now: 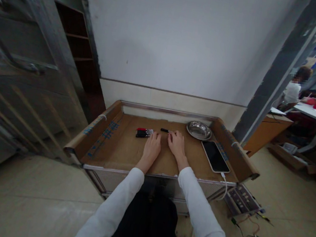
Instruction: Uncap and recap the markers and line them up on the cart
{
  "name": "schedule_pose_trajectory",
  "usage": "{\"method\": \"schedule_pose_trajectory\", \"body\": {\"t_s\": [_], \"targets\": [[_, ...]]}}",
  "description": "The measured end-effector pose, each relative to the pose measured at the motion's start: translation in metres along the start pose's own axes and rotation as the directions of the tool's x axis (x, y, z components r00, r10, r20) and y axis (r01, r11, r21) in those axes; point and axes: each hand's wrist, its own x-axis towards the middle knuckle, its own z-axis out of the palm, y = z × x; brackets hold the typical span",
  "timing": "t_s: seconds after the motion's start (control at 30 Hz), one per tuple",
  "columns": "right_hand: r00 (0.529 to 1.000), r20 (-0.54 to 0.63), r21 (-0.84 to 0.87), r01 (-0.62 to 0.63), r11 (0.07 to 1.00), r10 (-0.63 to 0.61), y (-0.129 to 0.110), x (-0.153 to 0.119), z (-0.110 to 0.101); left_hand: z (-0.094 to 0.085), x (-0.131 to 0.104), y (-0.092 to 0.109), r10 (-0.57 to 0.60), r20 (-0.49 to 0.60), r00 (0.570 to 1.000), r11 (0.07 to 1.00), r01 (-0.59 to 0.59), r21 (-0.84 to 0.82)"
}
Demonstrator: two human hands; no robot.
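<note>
My left hand [153,145] rests on the cardboard with its fingers stretched forward. Its fingertips are at the right ends of several pens [143,133], red and black with silvery parts, lying side by side; contact with them is hard to make out. A single black pen [165,130] lies crosswise a little to their right. Fingers of my right hand [176,142] are closed on this pen's right end and hide it.
Cardboard lines the trolley top [121,152], with raised sides. Right of my hands are a round metal dish [198,130] and a phone [215,156] with a white cable [226,187]. An electrical box [242,201] and wires sit on the floor. People [294,88] are at tables beyond the doorway.
</note>
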Motion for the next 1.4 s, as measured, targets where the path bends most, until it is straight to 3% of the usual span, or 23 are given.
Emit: {"method": "schedule_pose_trajectory", "body": {"t_s": [0.1,0.27,0.43,0.6,0.73,0.97,1.4], "targets": [[0.996,-0.030,-0.045,-0.080,0.996,0.079,0.002,-0.002,0.001,0.012,0.007,-0.001,0.016,0.042,0.999,1.000,-0.015,-0.026],[0.998,-0.010,-0.027,-0.056,0.998,0.056,0.005,-0.001,0.003,0.020,0.024,-0.004,-0.009,0.066,0.998,0.995,0.016,-0.101],[0.994,-0.021,-0.060,-0.111,0.992,0.110,0.008,-0.002,0.005,0.030,0.038,-0.008,0.032,0.045,0.998,0.969,-0.020,-0.245],[0.999,0.022,-0.069,-0.038,0.997,0.039,0.006,-0.004,0.004,0.038,0.040,-0.015,0.080,0.026,0.996,0.929,-0.066,-0.364],[0.999,0.048,-0.056,0.014,0.998,-0.011,0.005,-0.005,0.002,0.033,0.037,-0.015,0.091,0.042,0.995,0.927,-0.069,-0.368],[0.998,0.011,-0.075,-0.054,0.996,0.055,0.005,-0.007,0.000,0.025,0.033,-0.010,0.073,0.040,0.997,0.941,-0.055,-0.334],[0.999,0.033,-0.025,0.014,1.000,-0.013,0.007,-0.008,0.002,0.023,0.032,-0.009,0.094,0.051,0.994,0.973,-0.081,-0.215]]}}
